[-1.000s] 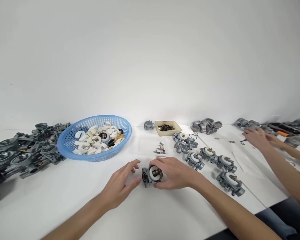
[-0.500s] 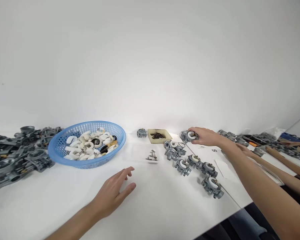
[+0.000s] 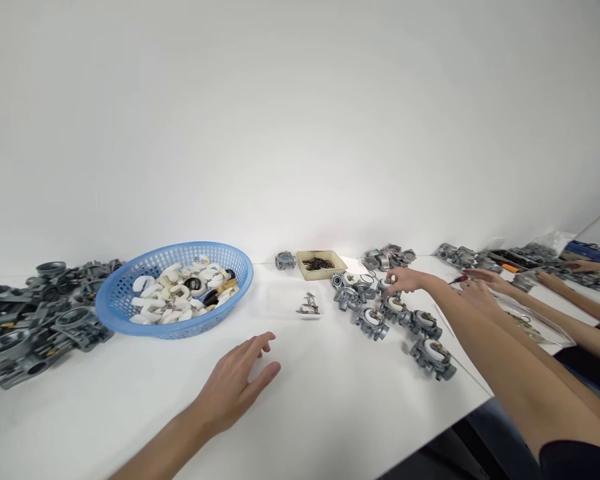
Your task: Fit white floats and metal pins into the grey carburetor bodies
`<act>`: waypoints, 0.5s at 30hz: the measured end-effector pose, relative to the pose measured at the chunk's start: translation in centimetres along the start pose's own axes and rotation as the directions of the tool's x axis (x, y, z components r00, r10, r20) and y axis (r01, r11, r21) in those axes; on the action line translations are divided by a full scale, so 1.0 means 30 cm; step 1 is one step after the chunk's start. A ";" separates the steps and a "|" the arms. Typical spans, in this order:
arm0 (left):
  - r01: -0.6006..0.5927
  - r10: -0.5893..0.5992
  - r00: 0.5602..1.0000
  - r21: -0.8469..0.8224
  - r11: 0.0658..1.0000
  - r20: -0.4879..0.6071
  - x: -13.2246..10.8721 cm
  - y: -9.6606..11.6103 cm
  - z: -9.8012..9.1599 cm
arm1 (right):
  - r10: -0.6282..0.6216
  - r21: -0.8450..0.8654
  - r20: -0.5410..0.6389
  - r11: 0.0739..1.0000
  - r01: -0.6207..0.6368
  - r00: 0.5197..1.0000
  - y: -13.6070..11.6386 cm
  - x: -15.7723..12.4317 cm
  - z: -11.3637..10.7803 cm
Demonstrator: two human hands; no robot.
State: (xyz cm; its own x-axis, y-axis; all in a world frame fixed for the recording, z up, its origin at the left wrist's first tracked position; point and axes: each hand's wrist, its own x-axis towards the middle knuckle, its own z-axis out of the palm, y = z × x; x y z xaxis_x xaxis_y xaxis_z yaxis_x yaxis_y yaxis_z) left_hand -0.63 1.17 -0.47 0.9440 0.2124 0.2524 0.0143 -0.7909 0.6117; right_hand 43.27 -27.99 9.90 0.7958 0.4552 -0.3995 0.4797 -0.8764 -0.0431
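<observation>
My left hand [image 3: 235, 381] hovers over the white table, fingers apart and nothing in it. Off to the right, my right hand [image 3: 408, 281] has its fingers around a grey metal carburetor [image 3: 386, 288] that is partly hidden by them. Several more carburetors with white floats, such as the one at the front [image 3: 433, 359], stand in a loose group just below and left of that hand. Between my hands lies a clear plastic tray [image 3: 280, 303] with small metal pins [image 3: 309, 305] at its right end.
A blue basket [image 3: 174, 328] of white and dark floats stands at left, beside a heap of carburetor bodies [image 3: 40, 313]. By the wall are a cream tray [image 3: 336, 272] of black rings and a lone carburetor [image 3: 285, 261]. Co-workers' hands [image 3: 483, 280] work at right.
My right hand has moved down and nearer, bringing the carburetor from the back into the group. My left hand stays open, nearly in place. A co-worker's hands have moved.
</observation>
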 end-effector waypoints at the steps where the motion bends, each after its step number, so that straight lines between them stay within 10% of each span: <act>1: -0.005 0.005 1.000 0.001 1.000 -0.003 0.000 0.000 -0.001 | -0.001 0.006 0.011 1.000 0.001 1.000 -0.002 0.003 0.006; 8: -0.004 0.003 0.999 0.012 1.000 0.032 -0.002 0.017 -0.011 | -0.059 0.042 -0.027 0.997 0.060 0.998 -0.004 -0.007 0.031; 15: 0.011 -0.012 0.999 0.014 1.000 0.039 -0.002 0.025 -0.014 | -0.243 0.099 -0.322 0.953 0.288 0.915 -0.040 -0.117 0.061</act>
State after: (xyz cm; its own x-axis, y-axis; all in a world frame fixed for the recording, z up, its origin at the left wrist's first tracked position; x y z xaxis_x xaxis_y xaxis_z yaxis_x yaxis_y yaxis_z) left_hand -0.82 0.82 0.29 0.9558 0.1994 0.2161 0.0296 -0.7966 0.6037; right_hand 39.22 -28.81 9.67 0.7306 0.6801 -0.0605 0.6494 -0.7195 -0.2464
